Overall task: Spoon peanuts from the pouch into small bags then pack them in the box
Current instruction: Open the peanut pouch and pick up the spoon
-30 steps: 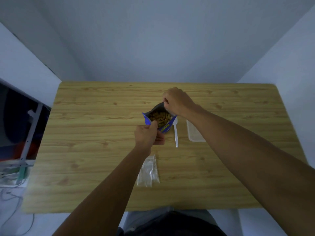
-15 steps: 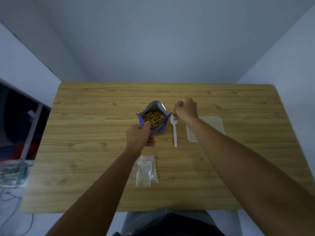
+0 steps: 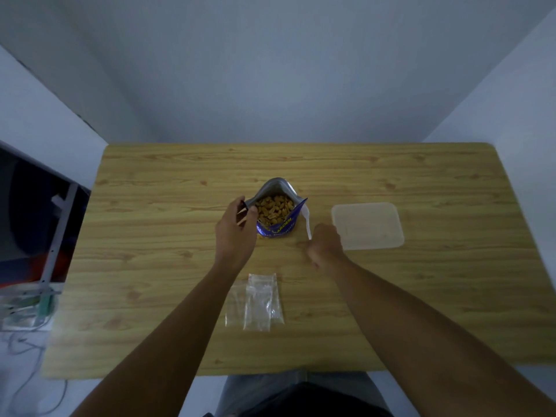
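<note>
Both grips are closed on something. The left grip (image 3: 236,236) pinches the left rim of the pouch (image 3: 276,228) between thumb and fingers, holding its mouth spread wide. The right grip (image 3: 326,245) is curled round the white spoon (image 3: 306,216) at the near end of its handle.

The pouch stands upright at the middle of the worktop (image 3: 150,266), its silver lining showing and the peanuts (image 3: 273,209) heaped close to the rim. The spoon's bowl points away from the person and sits just beside the pouch's right edge, outside the opening. Nothing can be seen in it.

Nearer the person, between the two forearms, the small bags (image 3: 258,302) lie flat in a loose overlapping pile. They are clear and look empty, though how many there are cannot be counted. To the right of the pouch, near the right grip, sits the box (image 3: 368,225), a shallow clear plastic one. No bag is visible in it, and whether a lid is on it cannot be told.

By this layout the job is barely begun: the pouch is open and the spoon is in hand, but no bag is filled and none is packed. Every scoop, every bag and the loading of the box are yet to do.
</note>
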{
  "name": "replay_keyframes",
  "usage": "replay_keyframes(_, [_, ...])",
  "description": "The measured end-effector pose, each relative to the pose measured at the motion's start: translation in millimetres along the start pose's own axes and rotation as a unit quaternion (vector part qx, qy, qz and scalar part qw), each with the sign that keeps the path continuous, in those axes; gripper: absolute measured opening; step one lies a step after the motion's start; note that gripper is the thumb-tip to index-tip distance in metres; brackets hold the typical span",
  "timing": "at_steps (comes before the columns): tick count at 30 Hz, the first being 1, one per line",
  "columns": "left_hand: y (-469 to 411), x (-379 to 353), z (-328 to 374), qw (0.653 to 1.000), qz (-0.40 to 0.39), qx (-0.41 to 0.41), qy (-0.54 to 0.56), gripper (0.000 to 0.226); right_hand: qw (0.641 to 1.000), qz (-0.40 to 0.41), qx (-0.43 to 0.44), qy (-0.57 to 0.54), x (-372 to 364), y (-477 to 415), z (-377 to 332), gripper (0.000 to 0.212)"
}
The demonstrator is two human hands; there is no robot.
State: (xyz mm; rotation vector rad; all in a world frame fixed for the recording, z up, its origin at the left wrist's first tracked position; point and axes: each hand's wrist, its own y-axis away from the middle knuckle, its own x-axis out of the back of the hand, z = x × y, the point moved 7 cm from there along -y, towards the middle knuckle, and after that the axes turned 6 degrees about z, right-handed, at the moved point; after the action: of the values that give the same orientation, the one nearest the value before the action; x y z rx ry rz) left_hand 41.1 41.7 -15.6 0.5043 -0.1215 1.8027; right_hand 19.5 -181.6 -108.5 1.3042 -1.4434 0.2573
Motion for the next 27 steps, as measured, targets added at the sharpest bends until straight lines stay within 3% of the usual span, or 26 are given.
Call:
replay_keyframes(2, [-1,1,-1,1.000,-0.004,-0.001,-0.001,0.040,0.999,0.023,-0.006,-0.025,11,1,-1,0.026])
replay_keyframes(4, [-3,1,-2,1.000,-0.010,-0.004,-0.006,0.039,0.994,0.099,0.013,-0.048,43,0,-10,0.023])
replay_keyframes(7, [-7,1,-4,1.000,-0.012,-0.002,-0.002,0.038,0.964,0.199,0.093,-0.148,108,9,-33,0.021])
replay_keyframes(9, [-7,0,-6,1.000,-0.013,0.005,0.012,0.037,0.943,0.217,0.157,-0.198,149,23,-51,0.015])
replay_keyframes(13, [-8,-2,-12,0.999,-0.016,0.011,0.029,0.035,0.935,0.167,0.261,-0.173,197,53,-81,0.010])
replay_keyframes(16, [-10,-3,-16,0.999,-0.022,0.015,0.025,0.034,0.943,0.094,0.310,-0.074,183,59,-100,0.008])
replay_keyframes(21, [-12,-3,-18,0.999,-0.026,0.014,0.020,0.032,0.956,0.034,0.288,0.047,123,52,-111,0.018])
replay_keyframes(26, [-12,-1,-19,0.999,-0.042,0.009,0.019,0.034,0.960,0.051,0.274,-0.015,110,52,-101,0.014])
replay_keyframes(27, [-11,0,-19,0.999,-0.049,0.007,0.023,0.035,0.964,0.056,0.256,-0.051,114,53,-95,0.022])
